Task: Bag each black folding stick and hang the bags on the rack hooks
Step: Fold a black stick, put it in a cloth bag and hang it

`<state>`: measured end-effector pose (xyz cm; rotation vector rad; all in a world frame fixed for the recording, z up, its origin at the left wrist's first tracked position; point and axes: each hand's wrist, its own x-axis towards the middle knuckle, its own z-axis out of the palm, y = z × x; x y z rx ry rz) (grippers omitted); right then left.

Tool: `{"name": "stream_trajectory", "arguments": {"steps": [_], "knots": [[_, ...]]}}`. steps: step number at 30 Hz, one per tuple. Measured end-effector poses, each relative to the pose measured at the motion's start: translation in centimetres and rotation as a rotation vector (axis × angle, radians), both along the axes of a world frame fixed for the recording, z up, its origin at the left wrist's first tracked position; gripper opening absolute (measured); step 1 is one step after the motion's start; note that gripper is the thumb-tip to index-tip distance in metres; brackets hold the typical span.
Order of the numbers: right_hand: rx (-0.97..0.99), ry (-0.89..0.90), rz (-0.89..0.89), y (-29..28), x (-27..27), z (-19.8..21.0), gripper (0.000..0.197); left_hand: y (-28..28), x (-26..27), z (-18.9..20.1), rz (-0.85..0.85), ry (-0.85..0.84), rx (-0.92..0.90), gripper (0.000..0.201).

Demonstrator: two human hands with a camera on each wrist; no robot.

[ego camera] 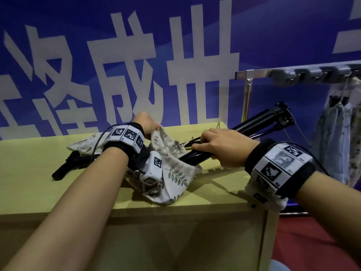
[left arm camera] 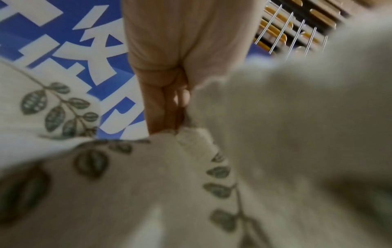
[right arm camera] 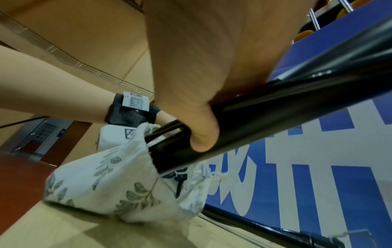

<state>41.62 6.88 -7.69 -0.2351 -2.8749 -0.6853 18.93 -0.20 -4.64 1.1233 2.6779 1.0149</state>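
An exhibition or event hall: a big blue printed banner (ego camera: 136,55) at 12 o'clock, a metal hook rack (ego camera: 293,74) at 2 o'clock.

A black folding stick (ego camera: 197,156) pokes halfway into a white leafy bag (ego camera: 175,173) on the table. More bags (ego camera: 336,133) hang from rack hooks (ego camera: 312,75).
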Motion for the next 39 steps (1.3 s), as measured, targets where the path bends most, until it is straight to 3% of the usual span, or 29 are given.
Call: {"name": "stream_trajectory", "arguments": {"steps": [3,11,17,19,22,25,27,30,35,39], "knots": [[0.003,-0.02,0.002,0.1,-0.3,0.2,0.064,0.7,1.0,1.1,-0.075,0.0,0.144,0.027],[-0.005,-0.05,-0.021,0.1,-0.8,0.4,0.059,1.7,4.6,4.1,-0.196,0.068,0.414,0.026],[-0.085,-0.034,-0.08,0.2,-0.8,0.5,0.052,1.8,8.1,5.1,-0.359,0.04,0.428,0.02],[-0.15,-0.035,-0.114,0.3,-0.7,0.2,0.048,1.2,8.7,5.1,-0.423,0.023,0.355,0.019],[-0.302,-0.046,-0.171,0.9,-0.5,-0.4,0.041,0.0,9.3,4.0,-0.66,-0.095,-0.013,0.037],[-0.438,-0.053,-0.194,1.7,-0.6,-0.5,0.03,-0.8,9.5,1.9,-0.66,-0.04,-0.34,0.058],[-0.463,-0.07,-0.208,1.8,-0.8,-0.6,0.027,-1.0,9.4,0.3,-0.655,0.06,-0.463,0.053],[-0.464,-0.102,-0.23,1.9,-1.2,-0.7,0.024,-0.7,9.3,-2.0,-0.671,0.165,-0.59,0.037],[-0.464,-0.116,-0.261,1.9,-1.4,-0.7,0.034,0.3,9.6,-5.0,-0.677,0.364,-0.639,0.023],[-0.588,-0.15,-0.442,3.5,0.4,-0.4,0.046,0.6,9.8,-5.5,-0.622,0.419,-0.729,0.016]]}}
